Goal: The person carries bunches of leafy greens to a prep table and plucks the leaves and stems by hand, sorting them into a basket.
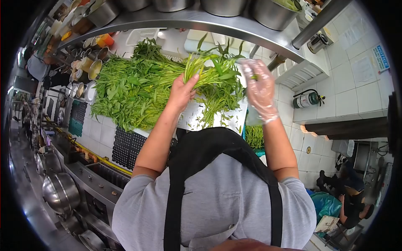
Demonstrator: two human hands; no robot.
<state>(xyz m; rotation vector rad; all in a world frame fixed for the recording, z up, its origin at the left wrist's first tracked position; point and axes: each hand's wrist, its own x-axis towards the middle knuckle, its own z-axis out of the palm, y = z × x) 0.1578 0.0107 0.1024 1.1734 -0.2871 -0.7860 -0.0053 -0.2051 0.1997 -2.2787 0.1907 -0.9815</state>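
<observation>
My left hand (182, 93), bare, is closed around a bunch of water spinach (205, 73), its thumb lying across the pale green stems. The leafy ends fan out to the right. Beside those ends is my right hand (260, 90) in a clear plastic glove, slightly blurred, with its fingers curled. A small green piece shows at its fingers. Under the held bunch, more loose greens and cut bits (217, 106) lie on a white board (190, 122). A large heap of water spinach (132, 88) spreads to the left of my left hand.
A steel shelf (184, 17) with several pots crosses above the work surface. More green stems (254, 136) sit low beside my right forearm. Bowls and containers (95, 69) stand at the left. A fire extinguisher (307, 99) hangs on the right wall; a person (354, 209) is at the lower right.
</observation>
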